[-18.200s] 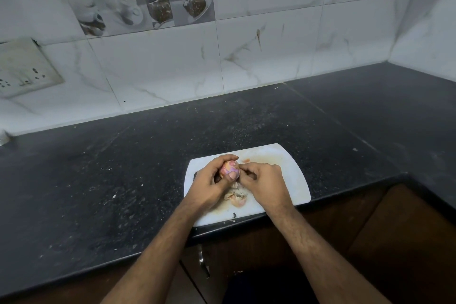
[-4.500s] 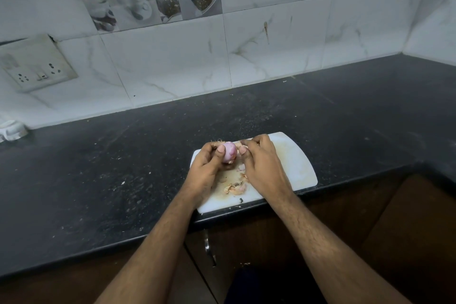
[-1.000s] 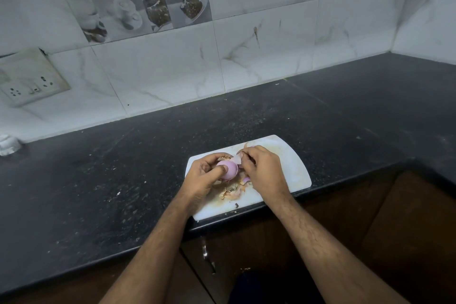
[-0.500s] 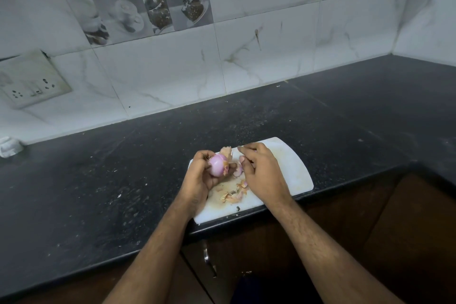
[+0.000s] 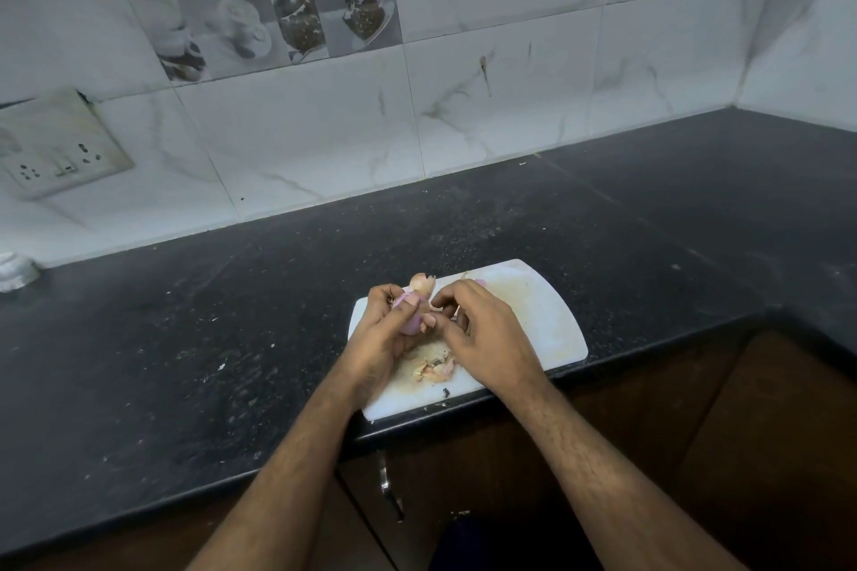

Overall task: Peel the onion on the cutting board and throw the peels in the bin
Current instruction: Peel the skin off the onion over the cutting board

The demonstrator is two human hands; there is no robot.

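Overhead, left hand (image 5: pixel 381 338) grips onion (image 5: pixel 411 321) above cutting board (image 5: pixel 547 320).

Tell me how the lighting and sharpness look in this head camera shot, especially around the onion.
Head view: dim, cool light; wide-angle bending curves the counter edge; onion small, soft, mostly hidden by the left hand and right hand; no strong glare.

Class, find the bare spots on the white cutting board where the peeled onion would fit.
The white plastic cutting board is bare at its right end, beyond the right hand. Its near middle is crowded with papery peels, under the left hand gripping the pink onion.
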